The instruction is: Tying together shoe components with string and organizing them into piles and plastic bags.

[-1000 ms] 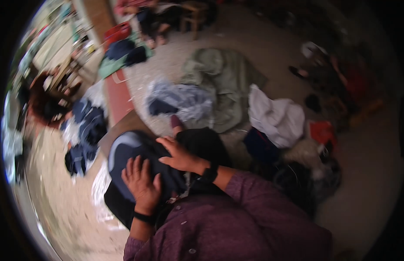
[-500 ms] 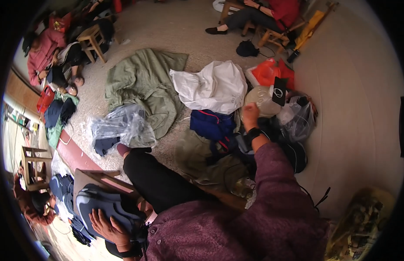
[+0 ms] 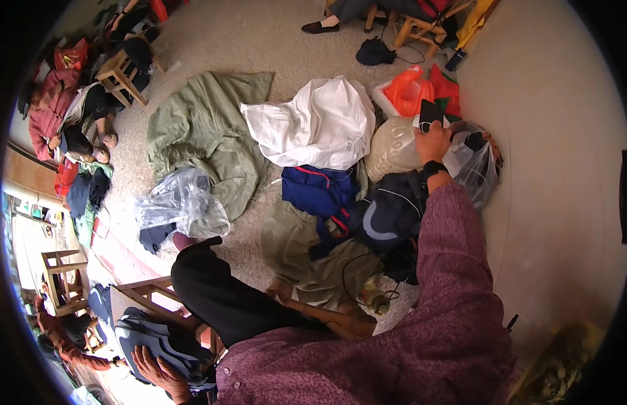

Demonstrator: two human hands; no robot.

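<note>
My left hand (image 3: 161,374) lies flat on one stack of dark navy cloth pieces (image 3: 158,334) edged in grey, its fingers straight and slightly apart. The stack sits on a wooden stool (image 3: 128,298) beside my left thigh; its layers overlap too closely for me to count. My right hand (image 3: 433,143) is stretched out to one black flat rectangle (image 3: 431,111) among the bags; my fingers are bent, but I cannot tell whether they pinch it.

Around that hand I count one cloudy cream bag (image 3: 392,148) and one clear plastic bag (image 3: 480,172), its contents hard to make out. Further left lie one white sack (image 3: 317,125), one grey-green sheet (image 3: 198,128) and a second clear bag (image 3: 185,202), with dark cloth partly under it. At least four other people (image 3: 50,111) sit or bend nearby; the one at the top right is cut off above the lap.

Half a second ago my right hand was a loose fist over the cream bag; now it has reached the rectangle. My left has stayed on the stack.
</note>
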